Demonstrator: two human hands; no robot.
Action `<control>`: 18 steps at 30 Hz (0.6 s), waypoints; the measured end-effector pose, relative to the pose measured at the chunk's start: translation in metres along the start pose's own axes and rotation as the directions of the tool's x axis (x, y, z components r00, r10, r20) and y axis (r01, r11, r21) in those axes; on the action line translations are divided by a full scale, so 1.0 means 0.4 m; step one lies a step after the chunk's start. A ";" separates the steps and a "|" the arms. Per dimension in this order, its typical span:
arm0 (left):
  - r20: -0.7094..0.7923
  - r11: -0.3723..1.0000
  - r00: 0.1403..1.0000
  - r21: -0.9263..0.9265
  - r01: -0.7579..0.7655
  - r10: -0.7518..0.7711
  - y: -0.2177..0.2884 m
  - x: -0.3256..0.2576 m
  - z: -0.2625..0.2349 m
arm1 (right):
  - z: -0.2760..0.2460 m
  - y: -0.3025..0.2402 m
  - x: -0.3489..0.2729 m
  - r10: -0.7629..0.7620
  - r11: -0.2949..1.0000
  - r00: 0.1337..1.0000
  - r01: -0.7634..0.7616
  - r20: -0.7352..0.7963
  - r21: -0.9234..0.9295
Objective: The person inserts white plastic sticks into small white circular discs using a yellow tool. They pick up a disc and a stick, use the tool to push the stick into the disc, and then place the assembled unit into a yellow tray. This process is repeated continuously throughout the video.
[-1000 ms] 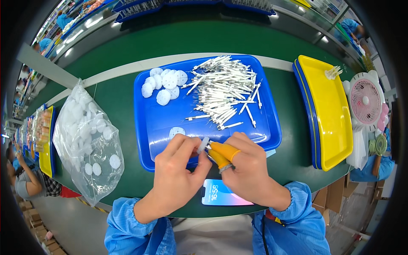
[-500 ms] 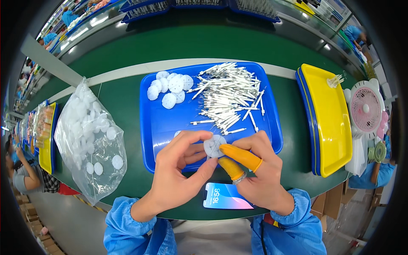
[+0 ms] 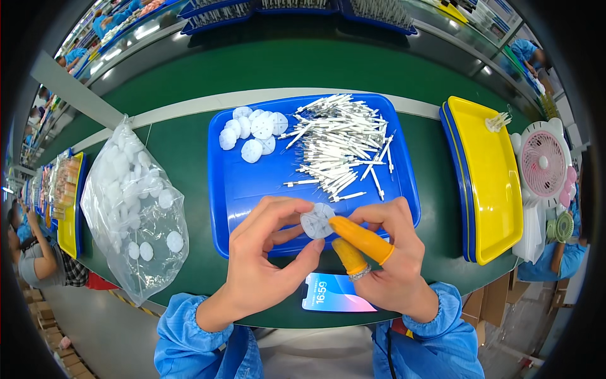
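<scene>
A thin, round, whitish disc point(image 3: 317, 220) with lines across its face is held by its edge between the thumb and fingers of my left hand point(image 3: 265, 252). My right hand point(image 3: 391, 259) wears yellow finger cots on thumb and forefinger and has a ring-like band at the thumb cot's base. The forefinger tip touches or overlaps the disc's right edge; the thumb tip stands apart, just below it. Both hands are over the near edge of a blue tray point(image 3: 218, 208). In that tray lie several similar discs point(image 3: 261, 126) and a heap of thin white sticks with wire ends point(image 3: 341, 145).
A clear plastic bag point(image 3: 136, 208) of white discs lies at left. Below my hands is a lit phone point(image 3: 334, 294). Stacked yellow and blue trays point(image 3: 486, 189) stand at right, beside a pink-and-white fan point(image 3: 543, 161). More filled blue trays point(image 3: 297, 5) sit at the back.
My right thumb has drawn away from the disc and the right hand has shifted slightly right and down. The disc stays in my left hand, turned slightly.
</scene>
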State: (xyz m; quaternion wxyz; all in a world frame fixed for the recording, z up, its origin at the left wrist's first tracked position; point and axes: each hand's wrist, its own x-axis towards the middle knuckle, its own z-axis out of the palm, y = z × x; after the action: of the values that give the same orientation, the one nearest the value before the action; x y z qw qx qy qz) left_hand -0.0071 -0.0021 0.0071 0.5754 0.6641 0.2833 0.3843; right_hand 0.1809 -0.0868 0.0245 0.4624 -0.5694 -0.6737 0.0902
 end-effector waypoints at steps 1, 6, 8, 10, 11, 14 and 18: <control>-0.004 1.000 1.000 0.001 -0.002 0.002 0.000 0.000 0.000 | 0.000 0.000 0.002 -0.014 1.000 1.000 0.014 0.013 0.000; -0.021 1.000 1.000 0.024 0.006 -0.005 0.004 -0.002 0.002 | -0.002 0.006 -0.009 -0.018 1.000 0.999 0.018 0.029 0.005; -0.017 1.000 1.000 0.025 -0.002 0.002 0.001 -0.002 0.003 | -0.003 0.005 -0.011 -0.020 1.000 0.998 0.019 0.052 0.015; -0.015 1.000 1.000 0.031 -0.004 0.004 -0.001 -0.001 0.001 | -0.006 0.009 -0.012 -0.041 0.999 0.994 0.039 0.101 0.026; -0.015 0.999 1.000 0.034 0.000 0.001 -0.001 -0.002 0.001 | -0.004 0.011 -0.011 -0.065 0.998 0.992 0.062 0.104 0.028; -0.020 0.999 1.000 0.036 0.001 0.000 0.001 -0.004 0.003 | -0.001 0.008 -0.010 -0.074 0.997 0.994 0.073 0.079 0.016; -0.028 1.000 1.000 0.018 0.010 -0.009 0.003 -0.003 0.004 | 0.002 -0.004 -0.011 -0.006 1.000 1.000 0.006 0.008 -0.015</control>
State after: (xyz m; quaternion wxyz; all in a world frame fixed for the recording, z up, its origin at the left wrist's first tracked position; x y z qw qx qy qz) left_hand -0.0066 -0.0041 0.0079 0.5670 0.6625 0.2981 0.3883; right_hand 0.1789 -0.0907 0.0230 0.4556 -0.5704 -0.6780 0.0861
